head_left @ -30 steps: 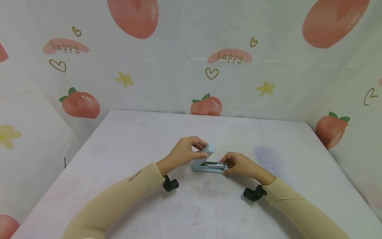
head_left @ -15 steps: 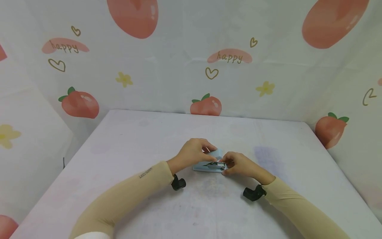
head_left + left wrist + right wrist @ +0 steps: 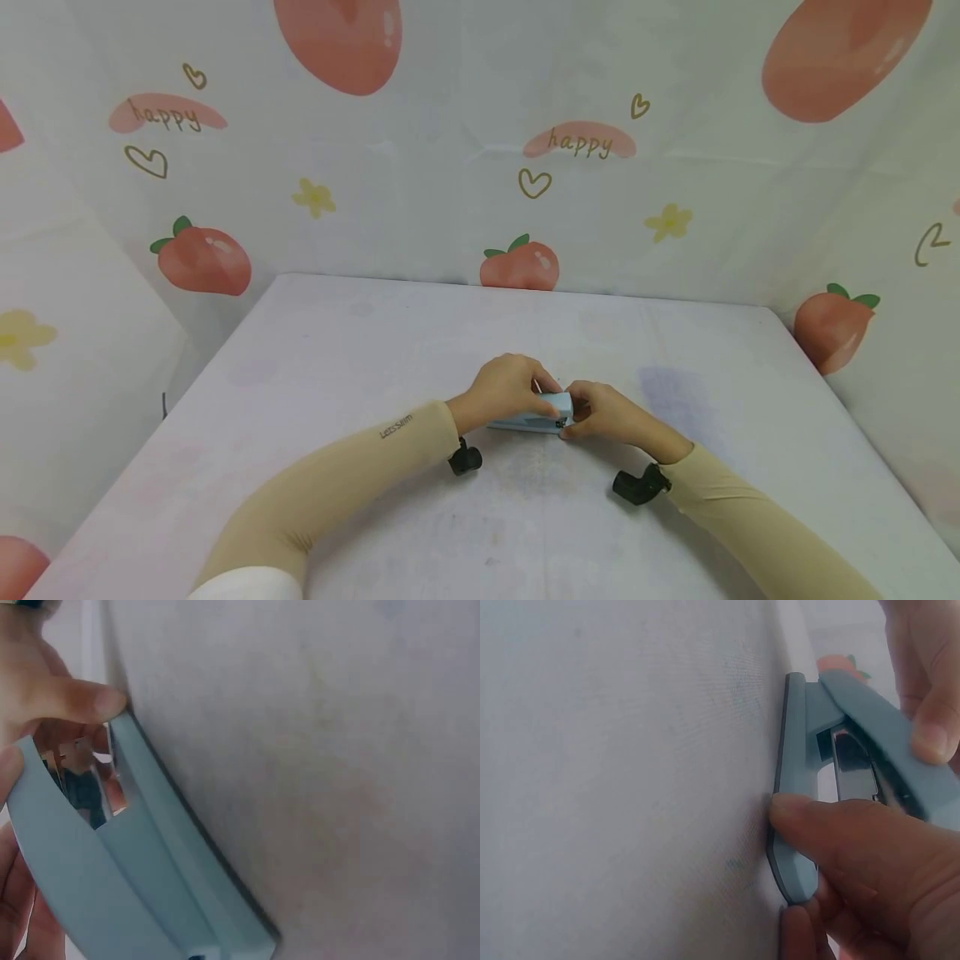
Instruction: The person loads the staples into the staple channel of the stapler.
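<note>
A light blue stapler (image 3: 525, 422) lies on the table with its front end to the right. My left hand (image 3: 513, 389) grips the stapler's top arm from above, thumb on the near side. That arm (image 3: 881, 735) stands slightly raised over the base in the right wrist view, with the metal magazine (image 3: 855, 769) showing between. My right hand (image 3: 606, 414) pinches the front end of the base (image 3: 795, 765), its thumb on the near edge. In the left wrist view the stapler's pale blue cover (image 3: 75, 862) fills the lower left.
A white cloth covers the table (image 3: 390, 333). Behind it hangs a white curtain (image 3: 420, 167) printed with peaches, hearts and flowers. Black wrist cameras (image 3: 636, 485) sit below both wrists, close over the table.
My left hand has moved right and down, swinging the stapler's top arm from wide open to low over the base. My right hand has stayed at the front end.
</note>
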A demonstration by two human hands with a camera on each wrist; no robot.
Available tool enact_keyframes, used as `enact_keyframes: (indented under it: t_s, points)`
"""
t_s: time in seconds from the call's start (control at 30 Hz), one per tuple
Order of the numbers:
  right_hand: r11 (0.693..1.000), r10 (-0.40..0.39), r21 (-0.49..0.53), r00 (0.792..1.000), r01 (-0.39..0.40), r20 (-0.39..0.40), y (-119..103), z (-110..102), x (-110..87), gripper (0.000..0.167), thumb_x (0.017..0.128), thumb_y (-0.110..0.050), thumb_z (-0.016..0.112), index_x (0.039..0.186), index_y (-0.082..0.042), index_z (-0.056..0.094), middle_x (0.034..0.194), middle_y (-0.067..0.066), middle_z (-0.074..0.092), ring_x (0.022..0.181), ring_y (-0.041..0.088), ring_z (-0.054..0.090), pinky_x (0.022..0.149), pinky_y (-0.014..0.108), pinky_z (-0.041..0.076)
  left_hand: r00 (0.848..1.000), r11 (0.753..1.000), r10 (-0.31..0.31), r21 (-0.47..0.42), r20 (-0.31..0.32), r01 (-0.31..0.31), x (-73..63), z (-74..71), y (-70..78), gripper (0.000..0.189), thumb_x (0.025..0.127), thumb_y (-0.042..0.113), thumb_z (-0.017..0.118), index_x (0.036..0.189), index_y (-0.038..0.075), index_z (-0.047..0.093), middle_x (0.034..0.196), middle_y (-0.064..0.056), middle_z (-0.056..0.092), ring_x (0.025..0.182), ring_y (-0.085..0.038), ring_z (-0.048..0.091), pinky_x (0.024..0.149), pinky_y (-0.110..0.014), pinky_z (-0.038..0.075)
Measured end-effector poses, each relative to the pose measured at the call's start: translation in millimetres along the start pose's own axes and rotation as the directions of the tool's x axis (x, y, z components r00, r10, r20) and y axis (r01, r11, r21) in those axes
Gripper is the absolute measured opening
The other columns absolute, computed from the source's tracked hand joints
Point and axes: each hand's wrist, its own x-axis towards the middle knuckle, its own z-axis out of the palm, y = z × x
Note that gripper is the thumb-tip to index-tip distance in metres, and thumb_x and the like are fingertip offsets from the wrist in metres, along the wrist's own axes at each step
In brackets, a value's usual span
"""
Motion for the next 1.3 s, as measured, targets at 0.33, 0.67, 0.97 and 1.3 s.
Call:
enact_keyframes:
  t_s: [0.33,0.67,0.97,1.3]
  points:
    - [1.0,-0.004,-0.003,1.0,0.004,-0.011,-3,0,-2.1,0.038,0.075,-0.009,0.082,0.104,0.001,0.059,0.103,0.014,0.067,0.096,0.027,0.068,0.079,0.031,0.055,0.999,1.0,-0.004,0.007,0.039,0.004,6.9,1.3,2.0,0.03,0.068,0.036,0.087,0.096,0.029,0.078,0.09,0.017,0.072,0.078,0.002,0.061,0.066,-0.018,0.046]
    - [1.0,-0.01,-0.005,1.0,0.01,-0.009,1,-2,-1.0,0.038,0.075,-0.009,0.081,0.104,0.002,0.059,0.103,0.014,0.067,0.096,0.027,0.068,0.08,0.032,0.055,0.999,1.0,-0.007,-0.01,0.051,0.008,9.4,1.0,-0.7,0.029,0.068,0.037,0.088,0.094,0.029,0.077,0.083,0.019,0.069,0.078,0.001,0.059,0.067,-0.019,0.046]
    - [0.998,-0.07,0.002,0.998,0.07,-0.006,-2,-2,-3.2,0.04,0.075,-0.016,0.083,0.102,0.001,0.059,0.1,0.012,0.067,0.092,0.02,0.068,0.078,0.031,0.055,0.998,1.0,0.019,-0.014,0.066,-0.018,6.2,1.1,0.5,0.034,0.07,0.035,0.086,0.101,0.026,0.076,0.092,0.015,0.071,0.086,-0.003,0.062,0.072,-0.02,0.048]
    - [0.996,-0.076,-0.057,0.997,0.076,-0.003,1,-5,-11.1,0.053,0.081,-0.02,0.079,0.124,0.001,0.056,0.117,0.014,0.058,0.107,0.029,0.06,0.089,0.04,0.052,0.998,1.0,0.006,-0.021,0.056,-0.005,-23.2,-35.8,-2.2,0.047,0.087,0.042,0.071,0.13,0.024,0.063,0.129,0.004,0.062,0.118,-0.017,0.058,0.095,-0.036,0.048]
